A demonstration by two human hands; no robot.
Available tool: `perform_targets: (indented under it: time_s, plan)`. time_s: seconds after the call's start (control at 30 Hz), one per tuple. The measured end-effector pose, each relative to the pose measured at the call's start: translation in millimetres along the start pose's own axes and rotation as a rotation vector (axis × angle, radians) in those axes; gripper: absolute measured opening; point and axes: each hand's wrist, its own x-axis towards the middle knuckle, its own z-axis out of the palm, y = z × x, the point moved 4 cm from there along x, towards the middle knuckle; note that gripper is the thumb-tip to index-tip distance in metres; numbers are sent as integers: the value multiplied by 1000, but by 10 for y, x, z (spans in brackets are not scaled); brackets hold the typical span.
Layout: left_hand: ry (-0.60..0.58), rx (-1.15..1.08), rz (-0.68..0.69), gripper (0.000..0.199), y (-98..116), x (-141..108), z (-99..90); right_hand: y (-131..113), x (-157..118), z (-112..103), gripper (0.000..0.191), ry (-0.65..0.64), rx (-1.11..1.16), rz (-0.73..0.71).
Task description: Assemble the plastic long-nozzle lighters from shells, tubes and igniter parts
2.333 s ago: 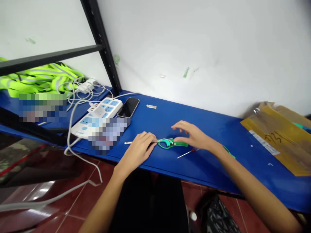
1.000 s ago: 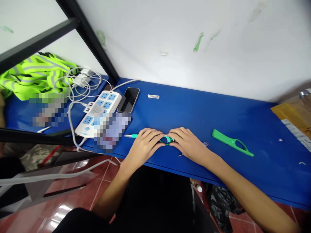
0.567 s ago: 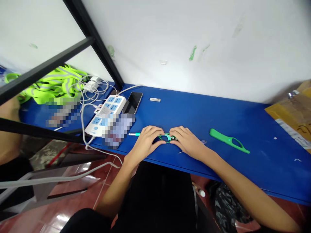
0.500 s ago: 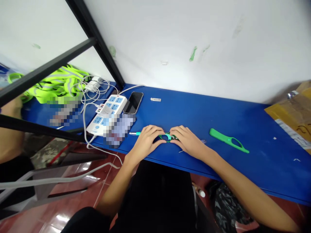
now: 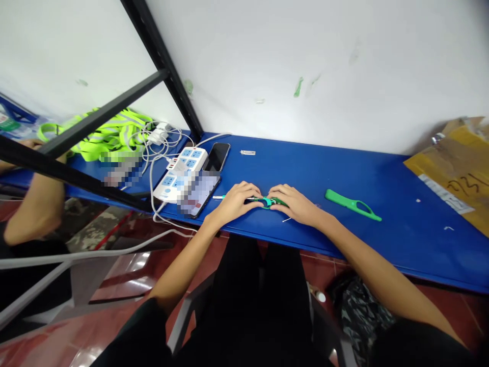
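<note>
Near the front edge of the blue table (image 5: 298,163), my left hand (image 5: 239,203) is closed on the left side of a small green lighter-like tool (image 5: 267,202). Its metal tip pokes out to the left of the hand. My right hand (image 5: 292,204) grips the right side of the same tool, fingers curled over it. Small parts between the fingertips are too tiny to make out. A flat green handle piece (image 5: 353,205) with an oval hole lies to the right. One thin white piece (image 5: 286,219) rests just below my right hand.
Left of my hands are a white power strip (image 5: 168,188), a dark phone (image 5: 216,157) and a second phone (image 5: 202,196). Behind lies a small metal piece (image 5: 248,152). A yellow-taped box (image 5: 458,178) stands right. Beyond the black frame (image 5: 168,71) shows another person's arm (image 5: 42,204).
The view has shifted, so the table and its objects sit slightly higher. Both hands keep hold of the green tool. The other person's arm has changed position at the left.
</note>
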Motion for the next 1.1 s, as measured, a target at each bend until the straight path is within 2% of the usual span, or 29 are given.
perform_targets:
  time_s: [0.17, 0.3, 0.43, 0.57, 0.73, 0.87, 0.93, 1.1]
  plan:
    - [131, 89, -63, 22, -44, -33, 39, 81, 30, -4, 35, 33, 61, 10]
    - [221, 102, -3, 23, -26, -74, 104, 125, 32, 9, 37, 66, 70, -16]
    - [287, 274, 34, 23, 10, -115, 147, 152, 15, -1, 35, 85, 71, -56]
    - [295, 360, 55, 24, 50, -158, 156, 189, -11, -50, 29, 108, 45, -53]
    - [249, 319, 86, 25, 65, -182, 147, 257, -42, -109, 28, 125, 13, -34]
    - [338, 263, -4, 32, 39, -207, 81, 287, -39, -124, 28, 132, 21, -41]
    - [368, 251, -67, 28, 13, -222, 61, 295, -30, -122, 29, 132, 29, -39]
    - [287, 227, -98, 20, -32, -215, 99, 288, -23, -117, 31, 132, 48, -16]
